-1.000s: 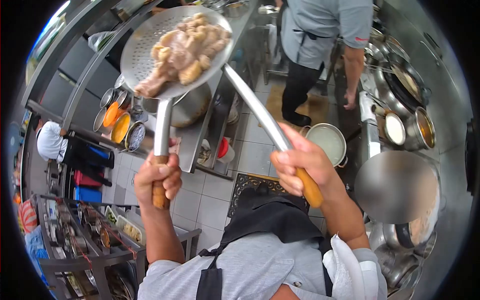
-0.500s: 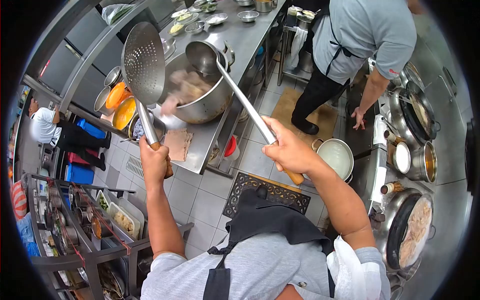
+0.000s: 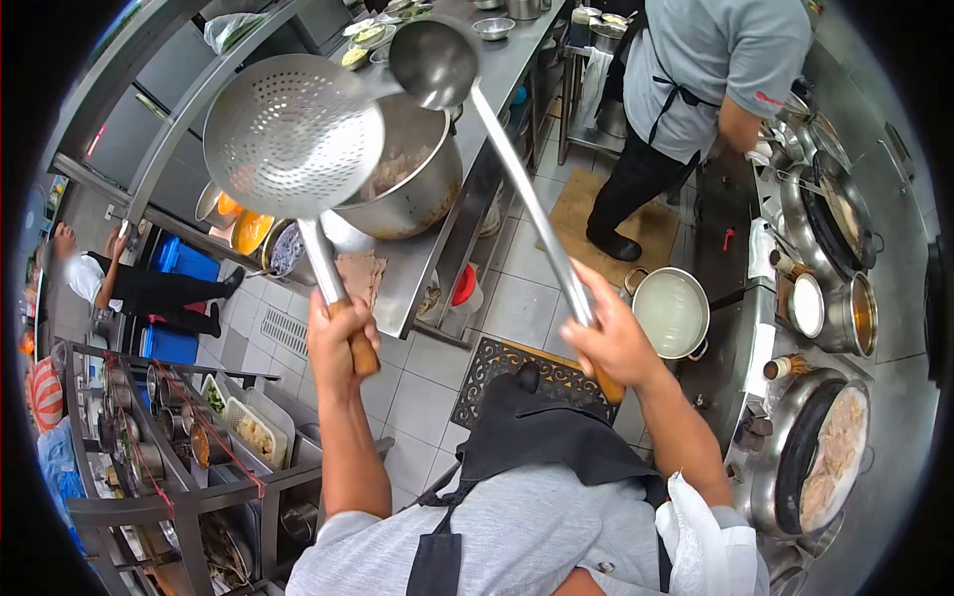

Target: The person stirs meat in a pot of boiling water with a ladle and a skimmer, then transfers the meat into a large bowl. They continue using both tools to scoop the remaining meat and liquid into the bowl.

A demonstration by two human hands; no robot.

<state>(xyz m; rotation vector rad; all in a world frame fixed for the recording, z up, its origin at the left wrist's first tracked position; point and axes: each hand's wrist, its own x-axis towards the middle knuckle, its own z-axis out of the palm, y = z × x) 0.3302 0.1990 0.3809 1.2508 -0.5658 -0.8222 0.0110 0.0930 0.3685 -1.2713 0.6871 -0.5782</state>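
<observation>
My left hand (image 3: 341,338) is closed round the wooden handle of a large perforated skimmer (image 3: 293,134), its round head raised with nothing lying on it. My right hand (image 3: 614,333) grips the long handle of a steel ladle (image 3: 434,62), whose bowl is held up beyond the pot. Behind the two tools, a big steel pot (image 3: 422,199) stands on the metal counter, with pale pieces of meat (image 3: 397,171) inside. The skimmer head hides the pot's left part.
A co-worker (image 3: 696,79) stands at the stove on the right. A wok (image 3: 830,457) holds pale meat in liquid, and a pot of clear liquid (image 3: 672,313) stands nearby. Rack shelves (image 3: 179,507) fill the lower left; another person (image 3: 109,273) is at far left.
The meat that was dropping into the pot now lies inside it. The skimmer head has turned from edge-on to face me, and the ladle has risen away from the pot.
</observation>
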